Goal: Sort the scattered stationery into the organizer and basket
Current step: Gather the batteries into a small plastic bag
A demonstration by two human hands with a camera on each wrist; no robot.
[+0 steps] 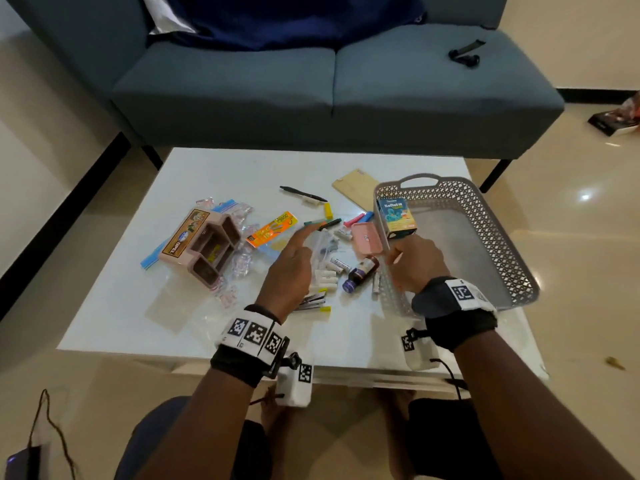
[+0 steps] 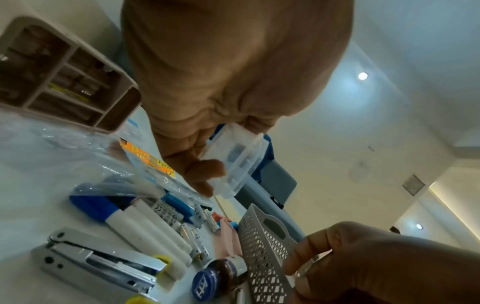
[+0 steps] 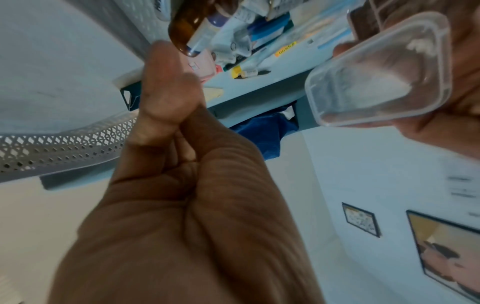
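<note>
My left hand [image 1: 294, 265] hovers over the scattered stationery and grips a small clear plastic box [image 2: 233, 162] between thumb and fingers, index finger stretched out. My right hand [image 1: 414, 259] is at the left wall of the grey mesh basket [image 1: 419, 178], fingers curled around the lower end of a blue medicine box [image 1: 396, 216] held tilted over the rim. The beige organizer [image 1: 204, 247] lies on plastic bags at the table's left, its compartments facing up. A stapler [image 2: 98, 265], white markers [image 2: 150, 232] and a brown bottle [image 1: 362, 271] lie between my hands.
A pink case [image 1: 367, 237], black pen [image 1: 301, 194], orange packet [image 1: 272, 228] and tan envelope [image 1: 356, 188] lie mid-table. A blue sofa [image 1: 311, 91] stands right behind the white table [image 1: 114, 306]. The basket overhangs the table's right front corner.
</note>
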